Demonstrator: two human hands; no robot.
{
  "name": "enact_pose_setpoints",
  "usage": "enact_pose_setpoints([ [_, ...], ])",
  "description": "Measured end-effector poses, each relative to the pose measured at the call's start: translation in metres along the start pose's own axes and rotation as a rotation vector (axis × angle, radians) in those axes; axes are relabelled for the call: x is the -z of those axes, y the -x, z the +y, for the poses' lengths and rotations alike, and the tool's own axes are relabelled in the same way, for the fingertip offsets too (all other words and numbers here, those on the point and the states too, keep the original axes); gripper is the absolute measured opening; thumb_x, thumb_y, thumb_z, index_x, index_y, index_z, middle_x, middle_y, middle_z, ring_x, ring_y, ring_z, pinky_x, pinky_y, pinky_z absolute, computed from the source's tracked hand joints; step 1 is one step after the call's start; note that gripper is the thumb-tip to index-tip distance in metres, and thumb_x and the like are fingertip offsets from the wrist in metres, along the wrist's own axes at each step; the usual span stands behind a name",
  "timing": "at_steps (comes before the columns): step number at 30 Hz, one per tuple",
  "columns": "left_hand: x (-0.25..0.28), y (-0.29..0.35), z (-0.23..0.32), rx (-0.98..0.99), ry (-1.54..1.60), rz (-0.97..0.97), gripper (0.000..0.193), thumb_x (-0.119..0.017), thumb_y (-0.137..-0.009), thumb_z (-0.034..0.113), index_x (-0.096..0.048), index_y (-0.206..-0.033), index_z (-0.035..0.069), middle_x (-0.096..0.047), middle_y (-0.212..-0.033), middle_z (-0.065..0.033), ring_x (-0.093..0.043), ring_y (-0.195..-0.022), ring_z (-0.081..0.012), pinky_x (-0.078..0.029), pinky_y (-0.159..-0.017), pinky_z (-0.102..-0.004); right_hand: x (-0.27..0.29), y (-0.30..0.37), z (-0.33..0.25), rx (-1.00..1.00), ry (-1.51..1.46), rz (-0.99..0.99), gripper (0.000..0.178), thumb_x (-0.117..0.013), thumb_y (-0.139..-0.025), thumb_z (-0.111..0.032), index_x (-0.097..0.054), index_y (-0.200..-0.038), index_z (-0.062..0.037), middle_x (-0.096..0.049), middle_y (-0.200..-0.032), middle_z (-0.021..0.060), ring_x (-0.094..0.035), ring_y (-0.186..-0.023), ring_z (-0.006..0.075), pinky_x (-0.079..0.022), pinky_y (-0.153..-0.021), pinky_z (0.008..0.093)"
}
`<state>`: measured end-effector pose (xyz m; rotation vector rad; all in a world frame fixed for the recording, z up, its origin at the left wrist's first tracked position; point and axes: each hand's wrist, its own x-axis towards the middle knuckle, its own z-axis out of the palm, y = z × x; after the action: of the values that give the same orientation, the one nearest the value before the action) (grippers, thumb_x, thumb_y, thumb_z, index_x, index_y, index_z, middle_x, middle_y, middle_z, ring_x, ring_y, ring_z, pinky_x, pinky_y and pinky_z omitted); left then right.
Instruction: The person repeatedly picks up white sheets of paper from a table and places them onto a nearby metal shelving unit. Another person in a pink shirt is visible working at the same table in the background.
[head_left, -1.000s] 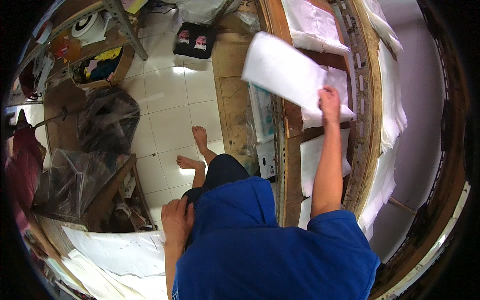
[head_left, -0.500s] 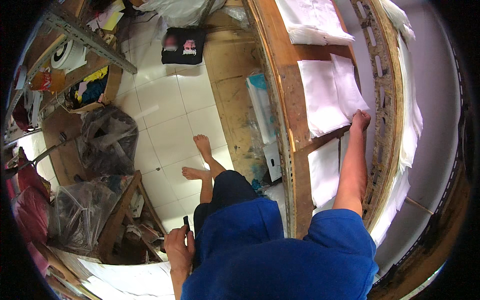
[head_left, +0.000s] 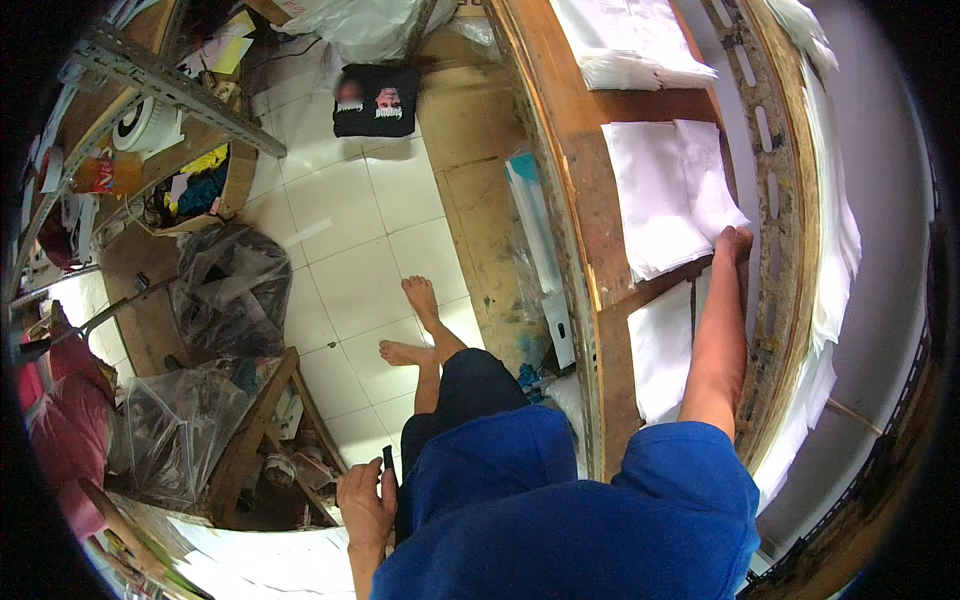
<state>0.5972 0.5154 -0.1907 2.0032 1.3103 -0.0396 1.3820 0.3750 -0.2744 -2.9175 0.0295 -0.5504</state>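
Note:
My right hand point(head_left: 734, 243) reaches onto the wooden shelf and pinches the near corner of a white paper sheet point(head_left: 703, 168). That sheet curls up along its right side and lies over a stack of white paper point(head_left: 645, 205). Down by my left thigh, my left hand point(head_left: 366, 503) is closed around a small, dark, stick-like thing point(head_left: 388, 457) whose tip sticks up past the fingers; its kind cannot be made out. Nearer to me on the shelf lies another white stack point(head_left: 660, 350), partly behind my right forearm.
A further paper stack point(head_left: 640, 45) sits at the shelf's far end. Slotted metal rails point(head_left: 765, 190) run along its right side. On the tiled floor lie a folded black shirt point(head_left: 375, 110) and dark plastic bags point(head_left: 235, 290). A cluttered wooden rack stands at left.
The pinched sheet's right part has shifted and curls more over the stack. My right hand stays at its corner. The whole view has moved slightly; my left hand keeps its grip.

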Motion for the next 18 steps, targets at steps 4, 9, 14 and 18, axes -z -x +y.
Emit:
enact_pose_setpoints([
  [4,-0.001,0.0,0.002,-0.005,-0.004,0.019,0.019,-0.067,-0.079,0.007,-0.065,-0.096,0.001,-0.06,-0.077,-0.0107,-0.057,-0.068,-0.0268,-0.042,-0.067,-0.0385,0.004,0.009,-0.011,-0.041,-0.015,-0.007,0.032,-0.062,-0.078,-0.023,-0.06,-0.1,-0.0003,-0.065,-0.104,0.0202,-0.062,-0.099,0.0366,-0.048,-0.089,0.0454],
  [9,0.009,0.002,0.006,-0.011,0.014,0.02,0.019,-0.067,-0.079,0.008,-0.065,-0.096,0.001,-0.061,-0.078,-0.0109,-0.058,-0.071,-0.0273,-0.043,-0.068,-0.0379,0.016,0.021,-0.012,-0.034,-0.06,0.099,0.04,-0.057,-0.086,-0.031,-0.062,-0.103,0.0047,-0.065,-0.104,0.0271,-0.062,-0.098,0.0416,-0.048,-0.087,0.0484],
  [14,0.022,0.015,0.011,-0.03,0.054,0.169,0.018,-0.068,-0.08,0.012,-0.066,-0.096,0.004,-0.061,-0.079,-0.0106,-0.059,-0.072,-0.0295,-0.045,-0.068,-0.0393,0.016,0.064,-0.059,0.1,-0.274,0.16,0.041,-0.057,-0.091,-0.03,-0.061,-0.108,0.0066,-0.063,-0.111,0.0246,-0.062,-0.099,0.0371,-0.048,-0.087,0.0447],
  [18,0.04,0.037,0.008,-0.018,0.107,0.296,0.019,-0.066,-0.082,0.016,-0.063,-0.098,0.007,-0.058,-0.076,-0.0086,-0.06,-0.073,-0.0275,-0.046,-0.069,-0.0391,0.09,0.191,-0.159,0.475,-0.844,0.046,0.034,-0.057,-0.093,-0.021,-0.057,-0.118,0.0022,-0.062,-0.112,0.0204,-0.061,-0.098,0.0309,-0.048,-0.087,0.0399],
])
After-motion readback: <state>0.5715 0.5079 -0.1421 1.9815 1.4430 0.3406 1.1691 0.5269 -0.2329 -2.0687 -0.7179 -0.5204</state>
